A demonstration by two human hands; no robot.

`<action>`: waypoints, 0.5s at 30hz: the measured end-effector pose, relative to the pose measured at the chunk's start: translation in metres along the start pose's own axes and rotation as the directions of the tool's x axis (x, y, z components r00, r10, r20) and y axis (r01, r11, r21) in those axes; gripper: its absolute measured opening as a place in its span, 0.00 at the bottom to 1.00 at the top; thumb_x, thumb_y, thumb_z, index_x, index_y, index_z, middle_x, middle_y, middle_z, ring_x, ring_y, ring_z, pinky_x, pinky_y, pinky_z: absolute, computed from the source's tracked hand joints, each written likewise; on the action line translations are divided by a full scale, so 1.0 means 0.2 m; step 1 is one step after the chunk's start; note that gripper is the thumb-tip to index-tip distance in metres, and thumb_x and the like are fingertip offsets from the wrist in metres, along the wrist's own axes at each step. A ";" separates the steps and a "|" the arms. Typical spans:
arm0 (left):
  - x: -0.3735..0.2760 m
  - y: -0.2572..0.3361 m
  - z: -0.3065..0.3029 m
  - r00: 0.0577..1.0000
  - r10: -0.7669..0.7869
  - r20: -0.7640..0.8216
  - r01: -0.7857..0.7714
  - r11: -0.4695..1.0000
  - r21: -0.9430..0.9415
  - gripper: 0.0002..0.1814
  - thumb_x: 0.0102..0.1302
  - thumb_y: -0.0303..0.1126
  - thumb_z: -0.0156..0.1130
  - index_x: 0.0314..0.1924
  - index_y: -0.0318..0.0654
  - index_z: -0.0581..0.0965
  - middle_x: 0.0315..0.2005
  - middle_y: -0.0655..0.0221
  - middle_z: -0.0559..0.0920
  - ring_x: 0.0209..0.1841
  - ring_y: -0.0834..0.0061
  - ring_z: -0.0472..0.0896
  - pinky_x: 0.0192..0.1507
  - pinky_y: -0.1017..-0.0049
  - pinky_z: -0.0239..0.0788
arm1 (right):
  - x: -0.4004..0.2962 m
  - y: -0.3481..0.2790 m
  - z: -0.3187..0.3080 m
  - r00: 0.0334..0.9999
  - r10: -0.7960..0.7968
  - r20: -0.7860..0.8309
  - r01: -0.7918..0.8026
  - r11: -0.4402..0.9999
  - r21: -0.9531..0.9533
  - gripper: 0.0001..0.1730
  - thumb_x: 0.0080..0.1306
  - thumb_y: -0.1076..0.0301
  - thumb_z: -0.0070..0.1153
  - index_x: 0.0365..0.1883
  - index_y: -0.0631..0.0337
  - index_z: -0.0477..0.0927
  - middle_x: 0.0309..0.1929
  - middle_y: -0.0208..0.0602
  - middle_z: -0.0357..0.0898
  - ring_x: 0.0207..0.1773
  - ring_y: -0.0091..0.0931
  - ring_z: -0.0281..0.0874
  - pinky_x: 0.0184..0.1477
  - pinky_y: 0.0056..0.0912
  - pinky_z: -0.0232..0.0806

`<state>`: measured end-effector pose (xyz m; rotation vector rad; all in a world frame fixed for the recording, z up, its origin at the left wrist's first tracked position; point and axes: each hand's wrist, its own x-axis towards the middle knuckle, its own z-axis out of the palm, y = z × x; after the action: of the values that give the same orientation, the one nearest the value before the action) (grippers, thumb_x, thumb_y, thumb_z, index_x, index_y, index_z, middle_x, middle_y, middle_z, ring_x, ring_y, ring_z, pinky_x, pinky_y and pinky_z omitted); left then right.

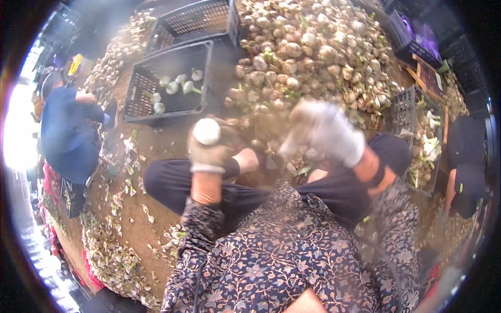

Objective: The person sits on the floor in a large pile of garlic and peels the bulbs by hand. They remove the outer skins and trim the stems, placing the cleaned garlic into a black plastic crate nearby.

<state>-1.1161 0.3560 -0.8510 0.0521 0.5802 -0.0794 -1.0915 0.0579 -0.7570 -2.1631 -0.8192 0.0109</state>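
My left hand (210, 154), in a pale work glove, grips a clean white garlic bulb (206, 131) above my left shin. My right hand (328, 127), also gloved, is blurred by motion over the near edge of a large heap of garlic bulbs (289, 51). A pale streak hangs below its fingers, and whether it holds anything cannot be made out. Ahead of my left hand stands a black plastic crate (135, 88) with several cleaned white bulbs (172, 87) on its bottom.
Another empty-looking black crate (191, 23) stands behind. At my right, a crate (403, 109) holds garlic and trimmings. Garlic skins (113, 250) litter the floor at left. A person in blue (68, 133) crouches at left; another person in dark clothing (467, 164) is at right.
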 end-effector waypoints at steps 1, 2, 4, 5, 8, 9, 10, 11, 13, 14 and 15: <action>0.07 0.14 -0.02 0.996 0.021 0.082 -0.014 0.996 -0.083 0.13 0.58 0.31 0.54 0.40 0.31 0.76 0.32 0.61 0.80 0.37 0.65 0.81 0.37 0.65 0.77 | 0.02 0.12 -0.11 0.995 0.095 0.015 -0.092 0.982 -0.166 0.11 0.56 0.74 0.61 0.38 0.56 0.82 0.35 0.40 0.81 0.39 0.37 0.82 0.42 0.35 0.75; 0.01 0.14 0.18 1.000 -0.002 0.003 0.002 0.997 -0.076 0.16 0.65 0.39 0.51 0.39 0.32 0.76 0.33 0.56 0.80 0.35 0.62 0.81 0.39 0.62 0.78 | 0.02 0.25 -0.22 0.978 0.206 0.008 -0.191 0.923 -0.334 0.11 0.57 0.72 0.61 0.40 0.55 0.82 0.36 0.39 0.81 0.40 0.37 0.82 0.44 0.35 0.74; 0.06 0.26 0.34 0.902 0.410 0.134 -0.413 0.911 -0.005 0.26 0.67 0.47 0.47 0.49 0.28 0.71 0.39 0.49 0.79 0.41 0.55 0.81 0.45 0.58 0.78 | 0.02 0.35 -0.40 0.944 0.321 -0.077 -0.285 0.676 -0.679 0.10 0.61 0.66 0.59 0.41 0.52 0.83 0.40 0.38 0.81 0.43 0.38 0.82 0.46 0.38 0.74; 0.08 0.30 0.41 0.883 0.433 0.183 -0.431 0.901 -0.055 0.31 0.69 0.52 0.43 0.54 0.28 0.69 0.40 0.48 0.79 0.41 0.53 0.81 0.49 0.54 0.76 | 0.00 0.42 -0.44 0.949 0.296 -0.109 -0.284 0.652 -0.703 0.10 0.62 0.65 0.59 0.41 0.52 0.83 0.41 0.38 0.81 0.44 0.38 0.81 0.47 0.38 0.73; 0.14 -0.02 0.52 0.909 0.400 -0.117 -0.380 0.910 0.164 0.18 0.68 0.40 0.58 0.51 0.35 0.75 0.44 0.53 0.81 0.43 0.57 0.82 0.46 0.56 0.79 | -0.07 0.57 -0.49 0.937 0.264 -0.226 -0.346 0.642 -0.684 0.10 0.64 0.61 0.58 0.41 0.52 0.84 0.42 0.38 0.80 0.45 0.39 0.81 0.48 0.41 0.72; 0.30 0.02 0.32 0.955 0.295 0.021 -0.288 0.911 0.294 0.15 0.68 0.38 0.59 0.49 0.36 0.76 0.44 0.56 0.82 0.43 0.60 0.83 0.45 0.59 0.79 | -0.07 0.58 -0.47 0.917 0.284 -0.279 -0.398 0.682 -0.613 0.10 0.64 0.61 0.58 0.41 0.52 0.84 0.41 0.38 0.79 0.44 0.39 0.81 0.48 0.41 0.72; 0.46 0.05 0.11 0.978 0.158 0.133 -0.200 0.880 0.431 0.12 0.68 0.36 0.60 0.47 0.37 0.77 0.43 0.59 0.83 0.42 0.62 0.83 0.44 0.62 0.79 | -0.07 0.60 -0.45 0.891 0.313 -0.328 -0.449 0.715 -0.535 0.10 0.64 0.61 0.58 0.40 0.52 0.84 0.41 0.39 0.79 0.44 0.39 0.81 0.47 0.41 0.72; 0.45 -0.21 0.10 0.967 0.224 0.124 -0.239 0.619 0.748 0.09 0.69 0.33 0.59 0.46 0.39 0.78 0.39 0.64 0.84 0.39 0.67 0.84 0.43 0.68 0.79 | -0.07 0.64 -0.44 0.885 0.343 -0.316 -0.461 0.742 -0.486 0.16 0.65 0.55 0.57 0.44 0.53 0.85 0.41 0.44 0.80 0.45 0.39 0.81 0.48 0.41 0.72; 0.52 -0.53 -0.05 0.965 0.152 0.215 -0.225 0.051 0.973 0.11 0.67 0.32 0.61 0.47 0.36 0.81 0.36 0.67 0.84 0.39 0.75 0.82 0.43 0.73 0.76 | -0.05 0.61 -0.45 0.891 0.338 -0.303 -0.446 0.779 -0.441 0.13 0.65 0.56 0.59 0.40 0.54 0.84 0.38 0.40 0.79 0.42 0.39 0.81 0.45 0.40 0.72; 0.56 -0.68 -0.14 0.966 0.062 0.250 -0.244 -0.080 0.966 0.12 0.66 0.30 0.61 0.47 0.35 0.82 0.35 0.69 0.85 0.39 0.78 0.81 0.45 0.75 0.76 | -0.04 0.60 -0.46 0.893 0.335 -0.299 -0.439 0.792 -0.423 0.12 0.64 0.57 0.60 0.38 0.55 0.84 0.36 0.38 0.78 0.41 0.38 0.81 0.43 0.39 0.72; 0.61 -0.80 -0.17 0.925 -0.021 0.379 -0.365 -0.330 0.871 0.12 0.63 0.33 0.63 0.45 0.38 0.84 0.38 0.62 0.86 0.41 0.70 0.84 0.47 0.71 0.75 | -0.04 0.61 -0.47 0.884 0.356 -0.302 -0.456 0.796 -0.397 0.13 0.64 0.55 0.61 0.40 0.54 0.84 0.36 0.36 0.80 0.40 0.39 0.81 0.41 0.38 0.71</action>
<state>-1.0481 0.1928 -0.9507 1.9314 0.0270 -0.2570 -1.0049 -0.0683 -0.7791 -2.6988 -0.2196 -0.2123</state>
